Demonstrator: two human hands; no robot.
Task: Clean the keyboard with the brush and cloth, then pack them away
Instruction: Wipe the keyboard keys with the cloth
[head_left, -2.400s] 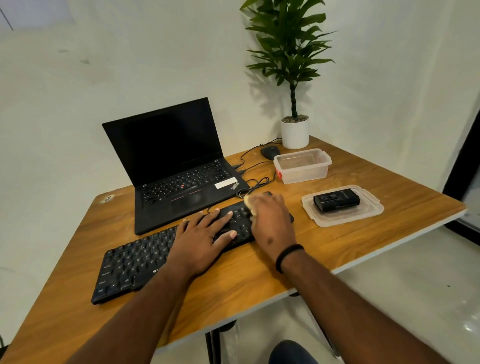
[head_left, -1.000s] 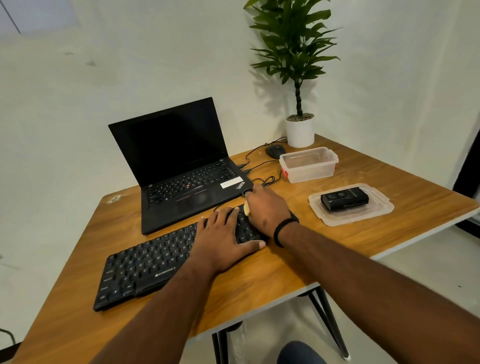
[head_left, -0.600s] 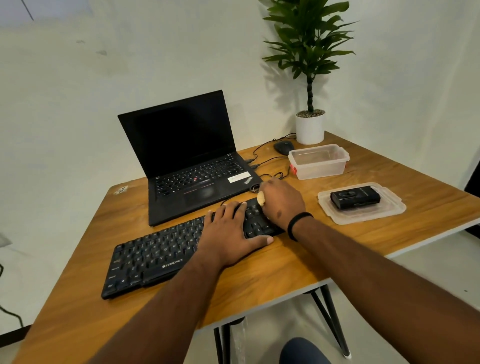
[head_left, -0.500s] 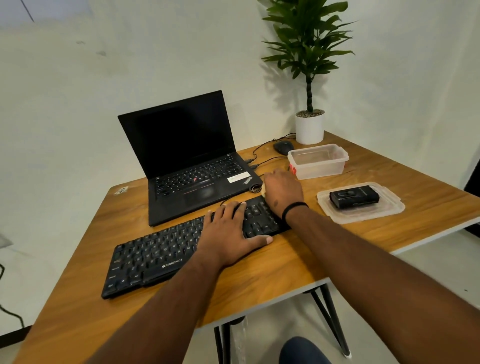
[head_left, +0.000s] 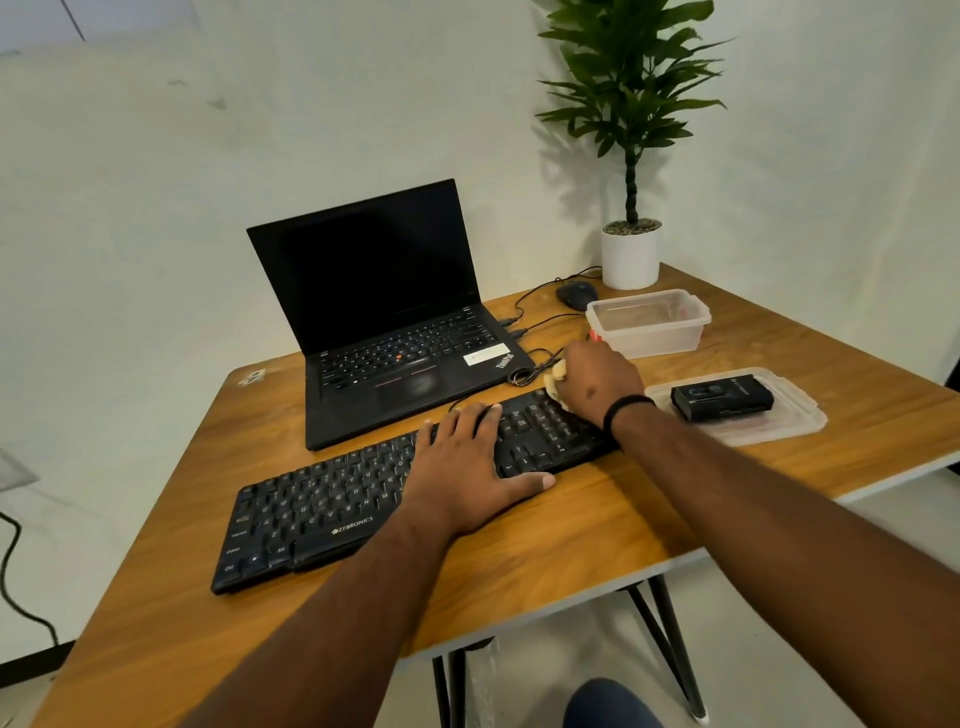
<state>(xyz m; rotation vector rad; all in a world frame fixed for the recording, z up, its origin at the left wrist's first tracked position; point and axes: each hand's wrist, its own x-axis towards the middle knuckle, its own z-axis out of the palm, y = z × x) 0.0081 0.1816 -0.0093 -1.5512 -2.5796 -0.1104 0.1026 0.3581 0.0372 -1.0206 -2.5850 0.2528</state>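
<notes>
A black keyboard (head_left: 322, 509) lies slanted across the wooden table (head_left: 571, 545). My left hand (head_left: 467, 470) rests flat on its middle keys, fingers spread and thumb along the front edge. My right hand (head_left: 602, 382) is at the keyboard's far right corner and holds a pale yellow cloth (head_left: 557, 375), most of it hidden under the fingers. A black case (head_left: 722, 397) lies on a clear lid (head_left: 779, 426) to the right. I cannot pick out a brush.
An open black laptop (head_left: 395, 332) stands behind the keyboard. A clear plastic box (head_left: 649, 325) sits just beyond my right hand, with a mouse (head_left: 575, 295), cables (head_left: 530, 369) and a potted plant (head_left: 631, 254) further back. The table's front edge is close to my arms.
My right hand has wiped with the cloth from the keyboard's right keys up to its far right corner. My left hand has stayed on the keys. The view has shifted.
</notes>
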